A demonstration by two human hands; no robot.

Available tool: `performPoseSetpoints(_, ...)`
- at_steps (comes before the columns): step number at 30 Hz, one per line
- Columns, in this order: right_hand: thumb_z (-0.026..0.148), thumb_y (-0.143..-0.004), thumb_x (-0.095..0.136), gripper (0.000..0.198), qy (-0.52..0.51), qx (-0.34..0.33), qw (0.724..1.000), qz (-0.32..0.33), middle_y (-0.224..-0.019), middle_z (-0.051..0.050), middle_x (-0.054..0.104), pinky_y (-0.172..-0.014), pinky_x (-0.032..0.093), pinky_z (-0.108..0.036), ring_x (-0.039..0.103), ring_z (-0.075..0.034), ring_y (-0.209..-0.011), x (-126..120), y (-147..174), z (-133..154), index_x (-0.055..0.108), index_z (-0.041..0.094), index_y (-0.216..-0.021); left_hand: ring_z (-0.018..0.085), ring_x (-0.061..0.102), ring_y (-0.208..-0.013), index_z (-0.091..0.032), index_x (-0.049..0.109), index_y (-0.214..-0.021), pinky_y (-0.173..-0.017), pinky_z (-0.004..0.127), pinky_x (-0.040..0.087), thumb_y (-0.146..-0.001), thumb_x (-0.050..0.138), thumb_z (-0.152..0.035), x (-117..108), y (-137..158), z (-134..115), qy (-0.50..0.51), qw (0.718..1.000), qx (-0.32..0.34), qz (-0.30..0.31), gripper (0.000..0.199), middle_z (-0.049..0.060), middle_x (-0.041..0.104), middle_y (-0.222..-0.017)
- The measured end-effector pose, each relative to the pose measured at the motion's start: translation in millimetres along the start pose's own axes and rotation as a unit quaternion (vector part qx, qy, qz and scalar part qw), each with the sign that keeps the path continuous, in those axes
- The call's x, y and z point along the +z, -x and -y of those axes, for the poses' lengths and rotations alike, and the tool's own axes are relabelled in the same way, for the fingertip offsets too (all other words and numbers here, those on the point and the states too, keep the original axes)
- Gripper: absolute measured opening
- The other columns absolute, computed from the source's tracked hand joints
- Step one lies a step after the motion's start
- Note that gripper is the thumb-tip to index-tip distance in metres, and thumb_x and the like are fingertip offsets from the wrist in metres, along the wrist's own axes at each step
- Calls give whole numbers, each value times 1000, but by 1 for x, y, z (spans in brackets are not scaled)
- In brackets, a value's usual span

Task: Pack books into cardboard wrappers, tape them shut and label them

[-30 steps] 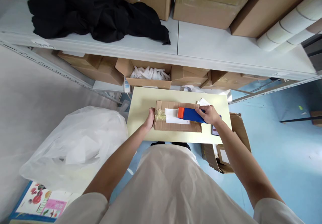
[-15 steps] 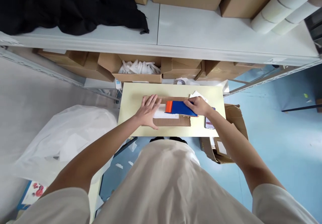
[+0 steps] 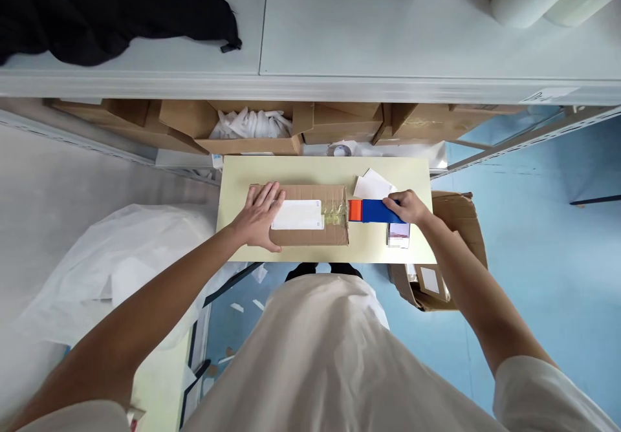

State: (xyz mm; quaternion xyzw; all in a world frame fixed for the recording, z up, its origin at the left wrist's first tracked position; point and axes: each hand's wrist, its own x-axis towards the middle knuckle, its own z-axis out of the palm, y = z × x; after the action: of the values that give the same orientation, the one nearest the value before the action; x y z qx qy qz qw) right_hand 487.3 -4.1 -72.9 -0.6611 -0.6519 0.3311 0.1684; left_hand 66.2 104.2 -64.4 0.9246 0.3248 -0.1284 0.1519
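Observation:
A cardboard box lies lengthwise on the pale yellow table, with a white label on its top. Clear, yellowish tape covers part of the box near its right end. My left hand rests on the box's left end, fingers spread, partly over the label's edge. In my right hand is a blue tape dispenser with an orange end, gripped at its right end. The orange end is close against the right edge of the box; whether they touch I cannot tell.
White papers and a phone lie at the table's right side. Behind stand a roll of tape and open cartons, one with white items. An open carton is at the right; a white plastic bag sits left.
My right hand has drawn the tape dispenser rightward from above the box to beyond its right edge. Tape on the box's right end now shows. The box and left hand appear further left as the view shifted.

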Motion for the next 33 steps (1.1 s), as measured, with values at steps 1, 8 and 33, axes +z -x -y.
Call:
performPoseSetpoints(1, 54, -85, 39, 48, -4, -8, 1000, -3, -47, 4, 35, -49, 30, -25, 32, -10, -46, 6, -4, 3, 35, 21, -50, 45, -4, -142, -8, 8, -150, -110, 58, -8, -37, 73, -70, -1, -1, 0, -4, 1000, -10, 10, 144, 23, -2, -156)
performPoseSetpoints(8, 50, -86, 38, 45, -27, -22, 999, -20, -48, 3, 39, -51, 30, -25, 33, -10, -47, 26, -20, 11, 36, 22, -51, 47, -9, -140, -4, 7, -149, -107, 63, -11, -41, 63, -82, 2, -47, -75, 31, 999, 11, 7, 145, 28, -6, -154)
performPoseSetpoints(33, 52, -88, 43, 51, 206, 103, 971, 57, -68, -16, 63, -66, 38, -33, 62, -28, -74, 16, -18, 71, 68, 12, -70, 45, 1, -141, -23, 53, -131, -107, 65, -11, -57, 74, -46, -12, -80, -127, 12, 996, 93, 8, 80, 10, 18, -157)
